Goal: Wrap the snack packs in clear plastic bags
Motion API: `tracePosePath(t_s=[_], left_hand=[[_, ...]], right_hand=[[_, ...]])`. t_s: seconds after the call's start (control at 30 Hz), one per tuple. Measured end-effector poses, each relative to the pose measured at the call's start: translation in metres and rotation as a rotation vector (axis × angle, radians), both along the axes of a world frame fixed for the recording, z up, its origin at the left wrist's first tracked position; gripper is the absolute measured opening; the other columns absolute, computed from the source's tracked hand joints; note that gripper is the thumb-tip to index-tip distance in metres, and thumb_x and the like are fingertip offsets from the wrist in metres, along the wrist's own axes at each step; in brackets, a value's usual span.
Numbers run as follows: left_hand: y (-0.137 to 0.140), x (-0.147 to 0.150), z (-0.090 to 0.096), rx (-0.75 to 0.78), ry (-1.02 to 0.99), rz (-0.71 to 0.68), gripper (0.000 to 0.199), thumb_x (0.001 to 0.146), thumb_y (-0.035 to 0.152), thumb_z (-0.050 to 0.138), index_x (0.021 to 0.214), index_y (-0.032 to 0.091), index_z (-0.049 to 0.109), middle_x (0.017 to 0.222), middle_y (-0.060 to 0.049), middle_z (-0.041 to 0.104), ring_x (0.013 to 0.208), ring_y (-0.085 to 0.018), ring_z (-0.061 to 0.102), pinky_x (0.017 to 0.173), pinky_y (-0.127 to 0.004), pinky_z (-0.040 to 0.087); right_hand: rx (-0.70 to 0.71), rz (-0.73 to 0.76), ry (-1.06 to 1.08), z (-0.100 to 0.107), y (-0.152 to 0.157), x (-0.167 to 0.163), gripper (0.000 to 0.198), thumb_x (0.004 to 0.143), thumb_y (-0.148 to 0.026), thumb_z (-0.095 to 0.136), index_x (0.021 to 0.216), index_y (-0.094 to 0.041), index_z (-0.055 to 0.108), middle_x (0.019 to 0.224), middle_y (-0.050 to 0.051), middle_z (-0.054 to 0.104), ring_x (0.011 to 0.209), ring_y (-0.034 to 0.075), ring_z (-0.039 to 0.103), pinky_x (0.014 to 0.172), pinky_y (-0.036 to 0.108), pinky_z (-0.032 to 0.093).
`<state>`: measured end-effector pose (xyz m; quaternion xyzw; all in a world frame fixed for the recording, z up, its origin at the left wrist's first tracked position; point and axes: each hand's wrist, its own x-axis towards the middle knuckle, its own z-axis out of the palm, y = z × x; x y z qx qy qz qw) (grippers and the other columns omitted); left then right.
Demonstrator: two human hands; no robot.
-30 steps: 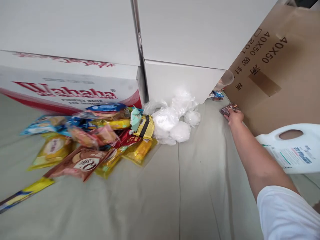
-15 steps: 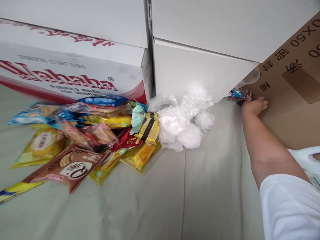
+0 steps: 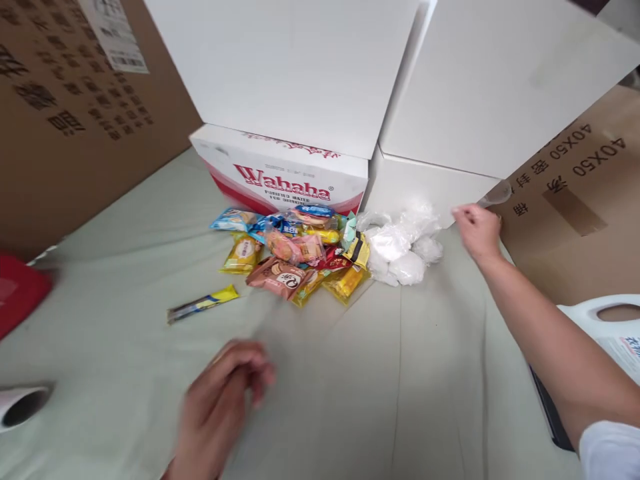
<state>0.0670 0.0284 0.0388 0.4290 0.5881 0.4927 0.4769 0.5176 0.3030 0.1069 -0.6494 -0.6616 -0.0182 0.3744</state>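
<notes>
My right hand (image 3: pixel 479 231) reaches to the back right corner, beside the white box and the brown carton. Its fingers are curled closed, and whatever they may hold is hidden. To its left lies a heap of crumpled clear plastic bags (image 3: pixel 395 248). My left hand (image 3: pixel 220 400) hovers over the cloth at the front, smeared by motion with bent fingers; its grip is unclear. Beyond it sits a pile of wrapped snacks, among them a brown snack packet (image 3: pixel 281 277), a yellow packet (image 3: pixel 241 253) and a red packet (image 3: pixel 334 259). A slim yellow-and-blue stick packet (image 3: pixel 203 305) lies apart.
A Wahaha water carton (image 3: pixel 285 177) stands behind the snacks, with white boxes (image 3: pixel 465 87) above and beside it. Brown cartons (image 3: pixel 575 193) flank both sides. A white jug (image 3: pixel 605 327) is at right; a red object (image 3: pixel 20 293) and a white roll (image 3: pixel 23 407) are at left.
The view has pulled back and swung left. My left hand has come into view. My right hand has drawn back slightly from the corner; the shiny blue-and-red packet at its fingertips no longer shows.
</notes>
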Motion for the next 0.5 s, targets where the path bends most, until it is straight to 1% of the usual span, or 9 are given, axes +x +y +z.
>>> tracePosePath(t_s=[0.07, 0.13, 0.2, 0.27, 0.3, 0.33, 0.4, 0.47, 0.5], left_hand=[[0.034, 0.027, 0.000, -0.137, -0.324, -0.073, 0.015, 0.084, 0.035, 0.064, 0.081, 0.020, 0.061, 0.066, -0.001, 0.063, 0.051, -0.012, 0.053, 0.046, -0.024, 0.040], [0.058, 0.050, -0.004, -0.191, -0.579, -0.157, 0.020, 0.075, 0.033, 0.074, 0.081, 0.018, 0.062, 0.069, 0.000, 0.063, 0.057, -0.011, 0.058, 0.047, -0.020, 0.038], [0.069, 0.065, -0.012, -0.210, -0.745, -0.221, 0.029, 0.068, 0.032, 0.082, 0.083, 0.017, 0.062, 0.077, -0.001, 0.064, 0.063, -0.010, 0.059, 0.051, -0.020, 0.039], [0.068, 0.070, -0.022, -0.253, -0.854, -0.307, 0.036, 0.065, 0.033, 0.088, 0.086, 0.017, 0.063, 0.082, -0.001, 0.063, 0.068, -0.011, 0.060, 0.056, -0.021, 0.044], [0.066, 0.070, -0.027, -0.265, -0.888, -0.350, 0.039, 0.064, 0.033, 0.089, 0.088, 0.017, 0.063, 0.084, -0.001, 0.063, 0.072, -0.011, 0.061, 0.060, -0.022, 0.046], [0.064, 0.070, -0.030, -0.272, -0.913, -0.386, 0.040, 0.064, 0.033, 0.090, 0.089, 0.017, 0.063, 0.086, -0.001, 0.063, 0.075, -0.012, 0.061, 0.064, -0.024, 0.048], [0.063, 0.067, -0.035, -0.259, -0.942, -0.432, 0.041, 0.064, 0.033, 0.091, 0.092, 0.017, 0.064, 0.090, -0.002, 0.062, 0.079, -0.012, 0.061, 0.069, -0.026, 0.050], [0.065, 0.065, -0.037, -0.231, -0.960, -0.450, 0.041, 0.064, 0.034, 0.091, 0.092, 0.017, 0.065, 0.092, -0.002, 0.062, 0.080, -0.012, 0.060, 0.069, -0.026, 0.049], [0.067, 0.065, -0.037, -0.215, -0.968, -0.453, 0.042, 0.064, 0.034, 0.091, 0.092, 0.017, 0.065, 0.093, -0.002, 0.062, 0.081, -0.012, 0.060, 0.069, -0.026, 0.049]], right_hand=[[-0.152, 0.196, -0.201, 0.012, 0.005, -0.061, 0.019, 0.096, -0.033, 0.060, 0.101, -0.022, 0.075, 0.089, 0.004, 0.074, 0.081, 0.019, 0.064, 0.078, 0.028, 0.047], [-0.263, 0.294, -0.465, 0.013, 0.014, -0.119, 0.023, 0.095, -0.030, 0.060, 0.114, -0.024, 0.073, 0.109, 0.006, 0.073, 0.097, 0.022, 0.065, 0.083, 0.030, 0.046], [-0.367, 0.284, -0.667, 0.005, 0.025, -0.165, 0.032, 0.092, -0.027, 0.061, 0.124, -0.025, 0.068, 0.120, 0.009, 0.070, 0.102, 0.025, 0.064, 0.081, 0.032, 0.046], [-0.434, 0.228, -0.768, -0.001, 0.033, -0.193, 0.031, 0.094, -0.024, 0.056, 0.123, -0.022, 0.069, 0.118, 0.013, 0.068, 0.099, 0.027, 0.064, 0.078, 0.033, 0.045], [-0.445, 0.199, -0.785, -0.001, 0.034, -0.198, 0.029, 0.095, -0.022, 0.052, 0.118, -0.020, 0.070, 0.115, 0.014, 0.068, 0.098, 0.027, 0.064, 0.077, 0.034, 0.045], [-0.431, 0.172, -0.781, 0.001, 0.033, -0.199, 0.029, 0.096, -0.020, 0.047, 0.113, -0.018, 0.071, 0.112, 0.015, 0.068, 0.098, 0.027, 0.064, 0.077, 0.034, 0.046], [-0.314, 0.125, -0.706, 0.011, 0.021, -0.190, 0.029, 0.097, -0.021, 0.044, 0.105, -0.017, 0.071, 0.112, 0.016, 0.067, 0.104, 0.029, 0.061, 0.079, 0.035, 0.047], [-0.095, 0.094, -0.525, 0.025, -0.007, -0.174, 0.024, 0.094, -0.027, 0.049, 0.100, -0.019, 0.071, 0.116, 0.014, 0.064, 0.112, 0.029, 0.056, 0.083, 0.036, 0.048], [0.011, 0.112, -0.404, 0.030, -0.025, -0.166, 0.021, 0.092, -0.029, 0.053, 0.099, -0.020, 0.070, 0.120, 0.013, 0.063, 0.113, 0.028, 0.056, 0.085, 0.037, 0.048]])
